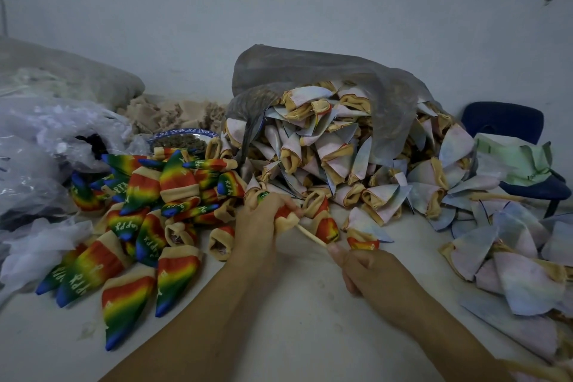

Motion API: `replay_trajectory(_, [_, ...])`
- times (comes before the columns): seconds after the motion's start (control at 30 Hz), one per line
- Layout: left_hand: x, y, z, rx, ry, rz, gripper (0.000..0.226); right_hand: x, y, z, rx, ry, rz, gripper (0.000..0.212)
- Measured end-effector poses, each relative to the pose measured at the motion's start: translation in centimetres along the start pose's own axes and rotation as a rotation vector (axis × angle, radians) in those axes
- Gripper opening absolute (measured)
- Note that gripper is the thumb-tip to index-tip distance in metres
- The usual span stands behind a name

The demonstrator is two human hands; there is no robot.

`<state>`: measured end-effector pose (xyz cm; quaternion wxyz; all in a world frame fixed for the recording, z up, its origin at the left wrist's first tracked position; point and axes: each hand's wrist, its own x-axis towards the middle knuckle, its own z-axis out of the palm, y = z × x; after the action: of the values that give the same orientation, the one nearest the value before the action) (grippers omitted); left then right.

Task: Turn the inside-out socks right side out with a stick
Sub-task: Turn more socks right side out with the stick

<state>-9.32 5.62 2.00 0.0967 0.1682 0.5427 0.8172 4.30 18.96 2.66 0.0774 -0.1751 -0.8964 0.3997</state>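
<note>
Nearest, on the pale table (pixel 294 313), two bare forearms reach in from 6 o'clock. The right hand (pixel 369 271) has its fingers curled round the near end of a thin, smooth, pale wooden stick (pixel 311 236). The stick's long axis slants from 4 o'clock up to 10 o'clock, and its far tip is buried in a sock (pixel 285 217) just above the table's middle. The left hand (pixel 257 223) grips that sock, which is bunched on the stick, a soft knit with a beige cuff facing the right hand and red showing behind it. At 9 o'clock of the hands lies a heap of rainbow socks (pixel 145 211), pointed cones banded red, yellow, green and blue with white lettering and beige cuffs. At 3 o'clock and 12 o'clock spreads a bigger pile of inside-out socks (pixel 325 149), washed-out pink and blue with frayed tan cuffs, spilling from a limp grey mesh bag (pixel 310 71). Farther left sit crinkled clear plastic bags (pixel 46 149) and a blue-rimmed bowl (pixel 183 135); at far right, a dark blue chair (pixel 502 122) stands against the wall
</note>
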Motion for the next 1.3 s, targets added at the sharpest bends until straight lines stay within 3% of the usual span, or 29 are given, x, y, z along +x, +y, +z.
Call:
replay_trajectory(0.17, [0.2, -0.4, 0.0, 0.011, 0.063, -0.025, 0.043, 0.2, 0.0, 0.3, -0.028, 0.052, 0.010, 0.063])
replay_trajectory(0.3, [0.0, 0.0, 0.2, 0.026, 0.062, -0.011, 0.042, 0.4, 0.0, 0.1, 0.014, 0.092, 0.025, 0.063])
replay_trajectory(0.37, [0.1, -0.1, 0.1, -0.007, 0.040, -0.011, 0.056, 0.5, 0.0, 0.1, 0.016, 0.106, 0.030, 0.064])
replay_trajectory(0.53, [-0.1, -0.1, 0.1, -0.104, -0.104, -0.087, 0.034, 0.7, 0.1, 0.2, 0.006, 0.131, 0.028, 0.064])
replay_trajectory(0.9, [0.1, -0.9, 0.0, 0.015, -0.057, -0.047, 0.043, 1.0, 1.3, -1.3, -0.213, 0.282, -0.036, 0.072])
replay_trajectory(1.13, [-0.4, -0.6, 0.3, 0.104, -0.085, -0.045, 0.037, 0.7, 1.0, -1.3, -0.213, 0.306, -0.027, 0.072])
replay_trajectory(1.3, [-1.2, -0.9, 1.5, 0.341, 0.014, 0.034, 0.051, 0.5, -0.1, 0.6, 0.065, 0.298, 0.028, 0.050])
